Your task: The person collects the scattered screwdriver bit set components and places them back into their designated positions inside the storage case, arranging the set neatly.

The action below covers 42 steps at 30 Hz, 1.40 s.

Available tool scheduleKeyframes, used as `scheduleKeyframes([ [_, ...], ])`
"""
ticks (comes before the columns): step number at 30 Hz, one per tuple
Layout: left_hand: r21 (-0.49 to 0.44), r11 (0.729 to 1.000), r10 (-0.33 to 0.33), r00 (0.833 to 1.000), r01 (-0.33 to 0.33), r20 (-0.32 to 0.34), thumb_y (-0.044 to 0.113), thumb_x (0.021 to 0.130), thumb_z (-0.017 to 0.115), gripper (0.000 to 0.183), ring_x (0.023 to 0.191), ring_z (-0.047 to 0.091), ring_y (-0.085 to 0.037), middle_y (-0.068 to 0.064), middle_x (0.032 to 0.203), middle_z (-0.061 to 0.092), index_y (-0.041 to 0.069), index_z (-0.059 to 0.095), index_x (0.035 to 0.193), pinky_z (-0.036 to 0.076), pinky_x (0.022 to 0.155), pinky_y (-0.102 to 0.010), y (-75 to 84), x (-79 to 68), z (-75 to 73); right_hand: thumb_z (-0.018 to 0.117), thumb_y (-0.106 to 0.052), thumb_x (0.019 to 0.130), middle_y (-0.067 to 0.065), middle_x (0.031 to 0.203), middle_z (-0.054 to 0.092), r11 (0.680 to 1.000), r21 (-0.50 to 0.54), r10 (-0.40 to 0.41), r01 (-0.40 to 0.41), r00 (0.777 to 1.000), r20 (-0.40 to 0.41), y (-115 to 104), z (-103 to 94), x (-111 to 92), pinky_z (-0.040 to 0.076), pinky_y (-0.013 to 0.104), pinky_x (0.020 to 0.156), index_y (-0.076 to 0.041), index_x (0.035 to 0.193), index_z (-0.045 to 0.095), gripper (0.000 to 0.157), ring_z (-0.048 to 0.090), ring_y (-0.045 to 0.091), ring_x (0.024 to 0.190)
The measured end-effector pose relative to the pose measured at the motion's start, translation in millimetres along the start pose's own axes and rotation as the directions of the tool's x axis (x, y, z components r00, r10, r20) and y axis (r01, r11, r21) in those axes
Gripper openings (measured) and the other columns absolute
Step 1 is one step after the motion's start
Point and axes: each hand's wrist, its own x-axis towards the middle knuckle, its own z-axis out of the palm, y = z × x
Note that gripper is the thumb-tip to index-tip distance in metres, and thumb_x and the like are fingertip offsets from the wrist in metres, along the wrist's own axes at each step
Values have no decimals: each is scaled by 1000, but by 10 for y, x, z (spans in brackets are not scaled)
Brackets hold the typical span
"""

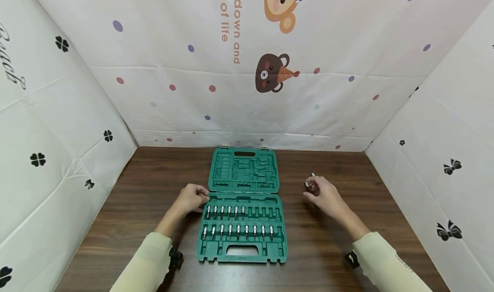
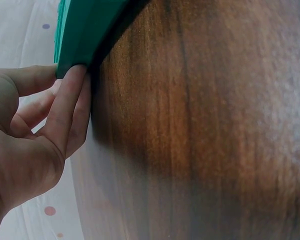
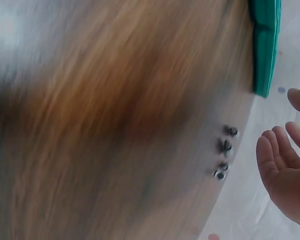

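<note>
A green plastic tool case lies unfolded on the wooden table, its lid laid back toward the wall. Two rows of silver bit sockets sit in its lower half; several slots at the right of the upper row hold none. My left hand grips the case's left edge by the hinge, thumb on top and fingers against the side. To the right of the case, my right hand hovers beside loose bit sockets on the table. Its thumb and fingers are apart, with nothing between them in the right wrist view.
The dark wooden table meets a printed white cloth wall just behind the lid. More white cloth stands along the left and right sides.
</note>
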Motion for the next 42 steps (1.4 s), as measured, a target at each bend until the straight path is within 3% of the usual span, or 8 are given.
scheduleKeyframes([
  [10,1,1000,12,1000,-12,0,4,100,65,18,92,70,-22,-16,105,71,-4,71,115,65,69,-41,-3,-12,-5,79,-11,91,22,122,62,999,-30,41,-41,999,-16,205,-22,60,59,53,87,3,134,60,49,69,36,106],
  [18,1,1000,12,1000,-12,1,4,100,65,19,91,70,-22,-16,105,70,-4,71,116,65,69,-41,-18,-6,-8,74,-8,94,24,126,62,996,-59,72,-72,997,9,307,17,133,60,50,85,4,135,60,45,69,34,102],
  [28,-11,1000,15,1000,-15,4,2,99,66,18,92,71,-23,-18,105,70,-5,70,115,65,69,-42,1,-5,4,69,-4,97,26,115,64,991,-67,121,-119,993,17,378,89,214,62,46,80,7,123,64,30,70,35,96],
  [42,-20,1000,1,1000,-1,-8,4,99,66,17,94,71,-26,-16,105,70,-3,71,114,65,69,-41,-13,-1,9,71,-3,94,24,102,65,981,-165,102,-101,995,-4,369,152,269,61,48,79,10,112,66,22,68,35,92],
])
